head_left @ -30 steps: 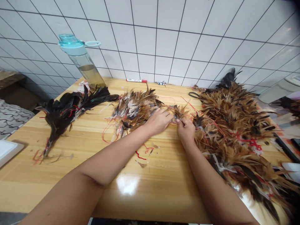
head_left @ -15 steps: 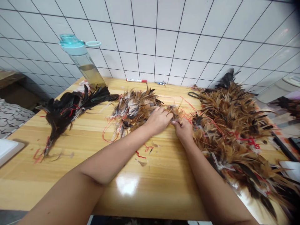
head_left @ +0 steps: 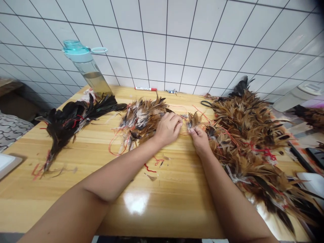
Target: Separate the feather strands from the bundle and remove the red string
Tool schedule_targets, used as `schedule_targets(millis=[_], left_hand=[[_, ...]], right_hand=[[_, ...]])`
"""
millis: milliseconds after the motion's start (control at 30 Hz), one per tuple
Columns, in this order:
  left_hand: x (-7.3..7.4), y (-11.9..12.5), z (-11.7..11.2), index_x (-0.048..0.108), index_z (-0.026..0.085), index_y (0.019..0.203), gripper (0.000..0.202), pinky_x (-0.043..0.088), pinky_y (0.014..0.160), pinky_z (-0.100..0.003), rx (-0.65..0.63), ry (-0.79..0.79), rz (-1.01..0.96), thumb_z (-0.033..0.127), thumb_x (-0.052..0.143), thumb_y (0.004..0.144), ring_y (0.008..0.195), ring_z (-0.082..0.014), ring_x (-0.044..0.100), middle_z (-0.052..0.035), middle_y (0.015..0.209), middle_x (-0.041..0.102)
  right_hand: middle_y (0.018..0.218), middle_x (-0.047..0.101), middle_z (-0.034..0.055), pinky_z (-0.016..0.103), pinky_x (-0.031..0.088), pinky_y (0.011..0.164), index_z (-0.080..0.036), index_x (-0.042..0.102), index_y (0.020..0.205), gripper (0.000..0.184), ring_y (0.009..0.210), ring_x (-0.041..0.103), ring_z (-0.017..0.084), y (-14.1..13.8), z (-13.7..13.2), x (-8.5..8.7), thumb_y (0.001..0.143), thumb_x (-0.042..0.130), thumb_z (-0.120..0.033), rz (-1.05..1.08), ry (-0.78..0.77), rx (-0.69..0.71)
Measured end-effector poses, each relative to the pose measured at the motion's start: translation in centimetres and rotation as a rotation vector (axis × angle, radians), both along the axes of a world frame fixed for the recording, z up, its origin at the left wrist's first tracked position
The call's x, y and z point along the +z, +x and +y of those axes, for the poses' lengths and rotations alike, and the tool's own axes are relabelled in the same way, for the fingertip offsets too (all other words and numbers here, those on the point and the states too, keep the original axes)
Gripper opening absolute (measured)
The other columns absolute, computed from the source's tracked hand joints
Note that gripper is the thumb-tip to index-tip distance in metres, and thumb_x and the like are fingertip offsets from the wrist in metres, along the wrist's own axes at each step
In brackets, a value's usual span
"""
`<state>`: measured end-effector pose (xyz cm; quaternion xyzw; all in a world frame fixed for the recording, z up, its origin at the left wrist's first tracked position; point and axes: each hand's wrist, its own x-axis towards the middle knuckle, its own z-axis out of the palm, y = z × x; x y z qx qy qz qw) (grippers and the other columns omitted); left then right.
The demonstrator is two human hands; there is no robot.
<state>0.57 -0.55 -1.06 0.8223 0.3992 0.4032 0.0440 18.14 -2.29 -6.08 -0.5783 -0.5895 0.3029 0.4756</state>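
Observation:
My right hand (head_left: 201,140) pinches a small feather bunch (head_left: 194,119), brown at the tips and whitish-grey near the thumb. My left hand (head_left: 168,128) is curled closed at the right edge of a loose pile of brown and grey feathers (head_left: 145,116); what its fingertips hold, if anything, is hidden. Fine red thread (head_left: 202,111) runs across the table behind the right hand. Close by on the right lies a large mass of brown feather bunches (head_left: 249,125), tied with red thread and white ties.
Black feathers (head_left: 67,123) lie on the left of the wooden table (head_left: 162,199). Behind them stands a tilted-looking water bottle (head_left: 92,76). A red-capped marker (head_left: 145,88) lies by the tiled wall. A black scissor-like loop (head_left: 206,103) shows beside the brown feathers.
My hands have moved apart: the left has shifted leftward toward the loose pile. The right keeps the small feather bunch, which now shows clearly between them. The view has tipped slightly.

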Motion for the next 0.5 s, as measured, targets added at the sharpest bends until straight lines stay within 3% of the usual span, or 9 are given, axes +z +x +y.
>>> schedule_targets(millis=[100,233,500], left_hand=[[-0.3,0.6,0.1,0.063,0.016,0.079,0.014,0.043,0.074,-0.029,-0.114,-0.288,-0.078,0.023,0.052,0.086,0.077,-0.0154,0.055,-0.0037,0.079,0.063],[-0.9,1.2,0.1,0.066,0.015,0.08,0.018,0.042,0.066,-0.025,-0.193,-0.674,-0.272,0.031,0.058,0.081,0.068,-0.0123,0.055,-0.0011,0.076,0.065],[-2.1,1.6,0.4,0.057,0.013,0.07,0.016,0.038,0.061,-0.023,-0.269,-0.909,-0.633,0.028,0.064,0.071,0.06,-0.009,0.049,0.003,0.063,0.056]], right_hand=[[0.063,0.046,-0.0021,0.027,0.039,0.062,-0.022,0.042,0.064,0.027,0.064,0.043,0.014,0.0,0.0,-0.2,0.079,0.047,-0.044,0.008,0.01,-0.013],[0.062,0.043,-0.002,0.028,0.037,0.06,-0.022,0.039,0.059,0.027,0.062,0.041,0.014,-0.1,0.0,0.0,0.078,0.047,-0.041,-0.105,0.06,-0.033],[0.063,0.049,0.0008,0.03,0.039,0.065,-0.022,0.042,0.055,0.024,0.064,0.046,0.016,-1.1,-0.4,0.8,0.075,0.048,-0.033,-0.243,0.095,0.012]])
